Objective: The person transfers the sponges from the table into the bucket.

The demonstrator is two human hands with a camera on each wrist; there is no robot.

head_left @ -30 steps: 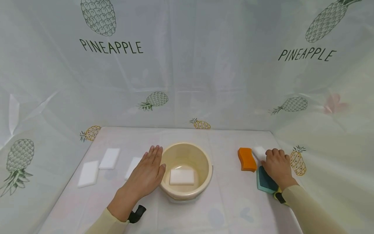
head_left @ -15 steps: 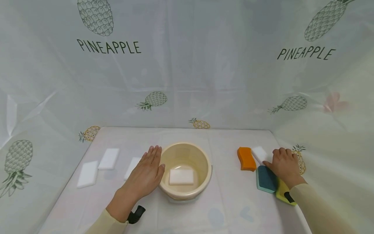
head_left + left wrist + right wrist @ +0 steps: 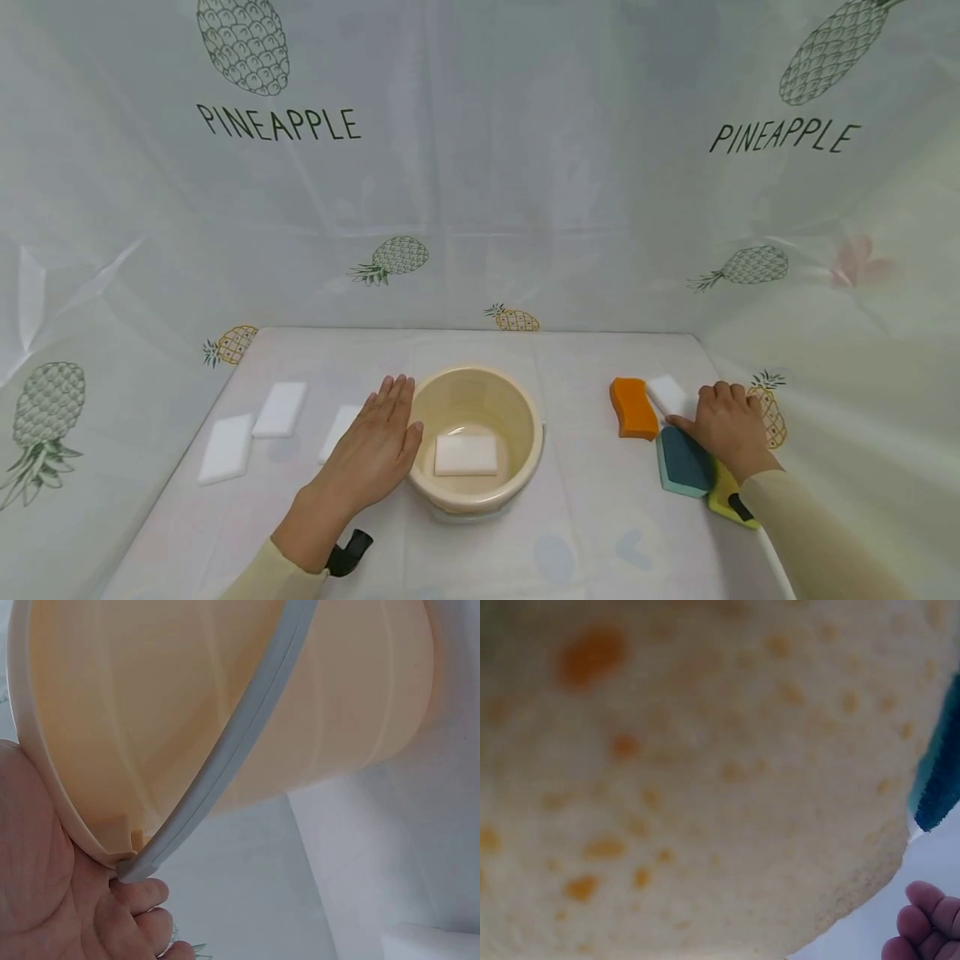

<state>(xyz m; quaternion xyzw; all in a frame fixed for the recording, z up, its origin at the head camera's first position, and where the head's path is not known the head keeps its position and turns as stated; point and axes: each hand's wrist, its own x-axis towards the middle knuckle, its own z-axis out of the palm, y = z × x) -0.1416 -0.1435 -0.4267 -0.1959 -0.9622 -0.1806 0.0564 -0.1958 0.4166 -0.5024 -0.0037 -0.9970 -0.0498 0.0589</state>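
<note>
A cream bucket (image 3: 525, 475) with a grey handle (image 3: 217, 757) stands in the middle of the table. Inside it lies a white sponge block (image 3: 466, 455). My left hand (image 3: 375, 446) rests along the bucket's left rim, its fingers straight. Over at the right, my right hand (image 3: 729, 427) hovers beside a teal sponge (image 3: 684, 461), thumb at its far edge; whether they touch is unclear. Its fingers (image 3: 922, 922) look loosely curled, with nothing seen in them. A yellow sponge (image 3: 726, 500) lies partly under my right wrist and fills most of the right wrist view.
An orange sponge (image 3: 633, 408) and another white block (image 3: 667, 393) lie left of my right hand. Two white blocks, one nearer (image 3: 227, 448) and one farther (image 3: 280, 409), sit far left. A third white block (image 3: 337, 429) is partly behind my left hand. Pineapple-printed sheeting surrounds the table.
My right hand has shifted right, uncovering more of the white block and the yellow sponge, and its thumb has since edged slightly left. The left hand stays at the bucket.
</note>
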